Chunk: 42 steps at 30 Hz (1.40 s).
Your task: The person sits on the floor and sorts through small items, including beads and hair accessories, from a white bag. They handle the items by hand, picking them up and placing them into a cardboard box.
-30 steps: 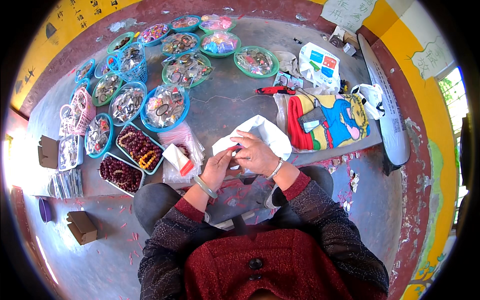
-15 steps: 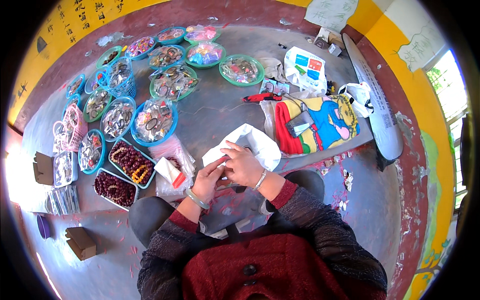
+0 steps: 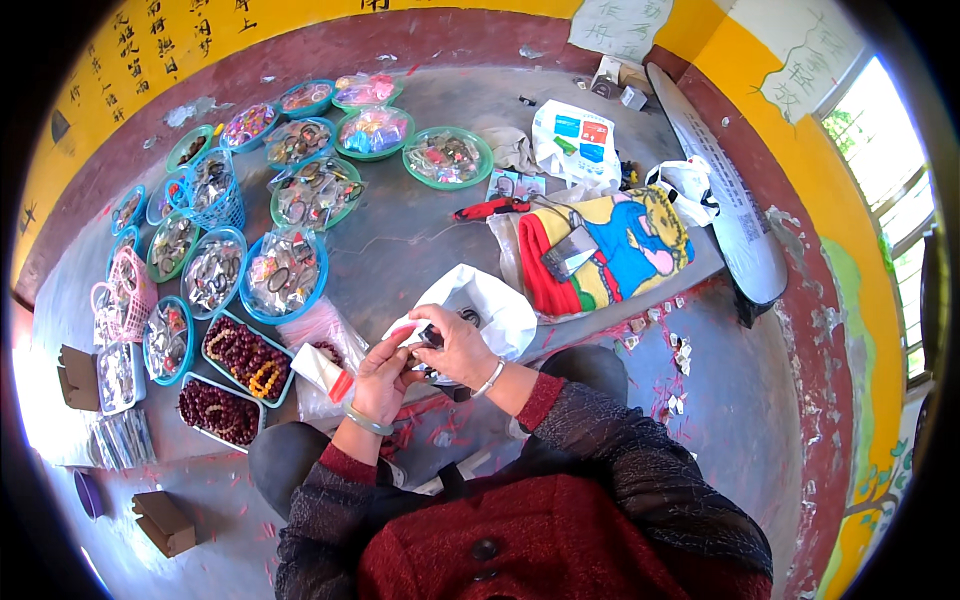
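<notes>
My left hand [image 3: 376, 384] and my right hand [image 3: 458, 350] meet in front of me, fingers closed together at a small dark item [image 3: 432, 337] whose kind I cannot make out. A bit of something pinkish-red shows by the left fingertips. Just beyond my hands a white plastic bag [image 3: 512, 322] lies with its mouth spread, and a dark ring-like piece [image 3: 468, 316] rests inside it. Left of my hands are clear plastic sleeves [image 3: 318, 400] and a small white packet with a red edge [image 3: 322, 372].
Two trays hold dark red bead bracelets [image 3: 222, 412]. Blue and green baskets [image 3: 285, 275] of small packaged goods stand at the far left. A colourful folded blanket [image 3: 610, 250] lies right, with a phone-like dark thing [image 3: 570, 252] on it. An open cardboard box [image 3: 165, 525] sits on the floor.
The view has swung slightly right, so things appear shifted left. My right fingers have drawn back over the dark item, which now shows more; the dark ring-like piece in the bag has come into sight.
</notes>
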{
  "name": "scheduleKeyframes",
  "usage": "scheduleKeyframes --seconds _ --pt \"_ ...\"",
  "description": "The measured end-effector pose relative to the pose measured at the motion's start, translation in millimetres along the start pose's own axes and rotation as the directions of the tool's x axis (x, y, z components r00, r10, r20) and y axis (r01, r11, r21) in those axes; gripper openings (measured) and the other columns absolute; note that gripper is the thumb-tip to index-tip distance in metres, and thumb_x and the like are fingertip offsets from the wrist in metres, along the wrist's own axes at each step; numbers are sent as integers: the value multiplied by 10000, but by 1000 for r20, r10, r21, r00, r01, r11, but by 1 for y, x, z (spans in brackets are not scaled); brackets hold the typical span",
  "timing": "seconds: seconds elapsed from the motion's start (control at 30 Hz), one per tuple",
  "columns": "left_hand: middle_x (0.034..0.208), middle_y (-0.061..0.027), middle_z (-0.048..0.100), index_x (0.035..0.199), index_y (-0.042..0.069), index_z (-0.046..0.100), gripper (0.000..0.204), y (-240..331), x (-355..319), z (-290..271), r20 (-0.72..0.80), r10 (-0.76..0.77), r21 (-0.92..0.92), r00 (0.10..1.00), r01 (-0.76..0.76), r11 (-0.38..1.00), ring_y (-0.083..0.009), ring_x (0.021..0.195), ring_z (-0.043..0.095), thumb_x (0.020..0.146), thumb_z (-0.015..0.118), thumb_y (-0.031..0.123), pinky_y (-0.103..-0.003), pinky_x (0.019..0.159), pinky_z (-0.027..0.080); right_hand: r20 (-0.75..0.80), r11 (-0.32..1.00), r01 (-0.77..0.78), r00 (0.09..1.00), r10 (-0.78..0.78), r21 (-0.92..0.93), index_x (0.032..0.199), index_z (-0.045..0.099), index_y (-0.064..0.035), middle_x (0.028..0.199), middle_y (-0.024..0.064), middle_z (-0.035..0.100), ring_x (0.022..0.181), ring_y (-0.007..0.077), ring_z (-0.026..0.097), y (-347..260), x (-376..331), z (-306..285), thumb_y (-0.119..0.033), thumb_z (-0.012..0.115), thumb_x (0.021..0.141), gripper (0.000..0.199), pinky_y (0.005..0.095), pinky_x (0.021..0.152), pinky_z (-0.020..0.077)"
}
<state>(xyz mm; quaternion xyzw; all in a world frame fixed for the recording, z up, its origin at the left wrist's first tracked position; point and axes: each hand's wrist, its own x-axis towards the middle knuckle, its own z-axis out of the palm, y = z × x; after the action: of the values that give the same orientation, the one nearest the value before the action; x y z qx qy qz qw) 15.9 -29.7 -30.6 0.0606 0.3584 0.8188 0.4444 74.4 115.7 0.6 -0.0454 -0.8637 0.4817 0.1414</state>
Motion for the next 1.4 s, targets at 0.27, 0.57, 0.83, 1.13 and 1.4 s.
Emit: scheduleKeyframes --seconds 0.27,0.57,0.83,1.13,1.4 --pt "1043 -79 553 1141 19 467 273 -1 0 8 19 93 9 995 -93 996 -157 910 569 873 425 46 -265 743 516 281 630 -378 926 252 679 1096 561 -4 960 50 610 860 85 555 31 -3 7 -17 570 797 300 215 736 446" --pt "982 -90 566 1011 14 477 173 -2 2 7 -25 80 5 996 -80 997 -166 884 579 840 460 -9 -272 742 514 235 580 -428 895 379 693 978 626 12 842 39 625 698 57 537 13 -5 3 -87 602 790 214 179 603 422" --pt "989 -144 585 950 0 493 104 3 3 7 -35 65 -2 997 -66 998 -206 825 614 859 442 11 -270 681 516 294 463 -462 873 390 756 987 583 74 920 133 623 794 153 594 17 -4 2 -103 572 819 244 258 716 477" --pt "922 -128 602 904 -2 520 79 -2 5 5 -122 84 55 989 -78 995 -193 755 627 859 458 21 -269 605 530 119 742 -324 941 317 586 891 644 27 879 77 619 808 118 566 36 -3 7 -111 605 795 173 240 731 444" --pt "875 -81 594 845 -4 562 54 -6 2 5 -204 65 88 977 -48 995 -145 772 600 836 514 19 -245 634 533 233 680 -499 862 449 537 970 620 15 911 57 597 770 101 560 20 -6 -2 -95 564 807 205 222 658 454"
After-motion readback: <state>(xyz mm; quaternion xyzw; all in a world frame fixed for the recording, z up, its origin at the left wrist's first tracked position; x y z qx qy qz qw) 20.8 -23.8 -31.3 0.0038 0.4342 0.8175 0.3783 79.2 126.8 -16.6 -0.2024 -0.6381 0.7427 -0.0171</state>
